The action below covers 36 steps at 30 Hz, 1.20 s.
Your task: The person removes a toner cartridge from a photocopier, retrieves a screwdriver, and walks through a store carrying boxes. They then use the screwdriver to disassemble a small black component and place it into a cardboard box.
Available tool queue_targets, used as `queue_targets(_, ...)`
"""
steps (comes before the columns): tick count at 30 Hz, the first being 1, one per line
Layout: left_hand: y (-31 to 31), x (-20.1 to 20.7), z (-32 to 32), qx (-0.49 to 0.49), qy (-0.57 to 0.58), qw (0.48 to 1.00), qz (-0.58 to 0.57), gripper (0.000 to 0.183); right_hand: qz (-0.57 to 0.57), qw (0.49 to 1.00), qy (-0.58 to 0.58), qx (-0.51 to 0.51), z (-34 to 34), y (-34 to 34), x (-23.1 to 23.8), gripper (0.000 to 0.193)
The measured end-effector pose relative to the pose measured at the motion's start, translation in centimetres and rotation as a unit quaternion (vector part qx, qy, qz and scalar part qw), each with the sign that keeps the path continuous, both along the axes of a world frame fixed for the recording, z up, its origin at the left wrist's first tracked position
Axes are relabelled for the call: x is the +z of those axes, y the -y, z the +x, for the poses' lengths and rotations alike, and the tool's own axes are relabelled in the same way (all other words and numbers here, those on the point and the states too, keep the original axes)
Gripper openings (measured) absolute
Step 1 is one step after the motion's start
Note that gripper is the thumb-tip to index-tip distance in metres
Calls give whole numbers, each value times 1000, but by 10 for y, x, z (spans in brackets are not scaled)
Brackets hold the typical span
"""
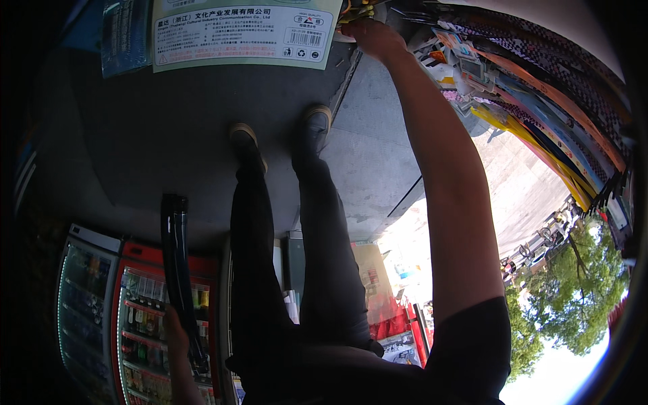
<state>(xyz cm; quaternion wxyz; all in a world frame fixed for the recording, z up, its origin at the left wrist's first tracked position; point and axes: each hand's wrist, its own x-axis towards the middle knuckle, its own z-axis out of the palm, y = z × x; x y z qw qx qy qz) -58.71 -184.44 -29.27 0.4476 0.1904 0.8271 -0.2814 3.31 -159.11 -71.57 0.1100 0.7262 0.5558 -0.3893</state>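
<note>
At lower left my left hand is closed around a long, glossy black object. Its kind cannot be made out; it stands nearly upright in the picture, with its top end at knee height. My right arm stretches up to the top edge, where my right hand has its fingers curled beside small yellow and red items. What those fingers hold is too dark and small to name. Left of this hand, a large pale green printed card fills the top of the view, and a blue clear-wrapped package hangs beside it.
Many colourful flat packages hang in rows at upper right, close to my right arm. A red drinks fridge and a grey glass-door fridge stand at lower left. Below are my shoes on grey floor. Trees show outside.
</note>
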Motion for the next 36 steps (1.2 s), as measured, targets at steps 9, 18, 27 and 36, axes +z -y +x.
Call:
queue_targets(9, 11, -6, -4, 82, -9, 996, -14, 83, -87, 974, 145, -149, -30, -27, -7, 43)
queue_targets(18, 10, -7, -6, 120, 29, 992, 24, 79, 97, 980, 103, -142, -34, -7, 28, 42)
queue_targets(27, 1, -12, 0, 27, 3, 998, 58, 74, 123, 970, 77, -195, -52, -35, -9, 41)
queue_targets(36, 15, -12, -32, 51, 40, 997, 46, 78, 403, 863, -10, -304, 0, 42, 25, 25)
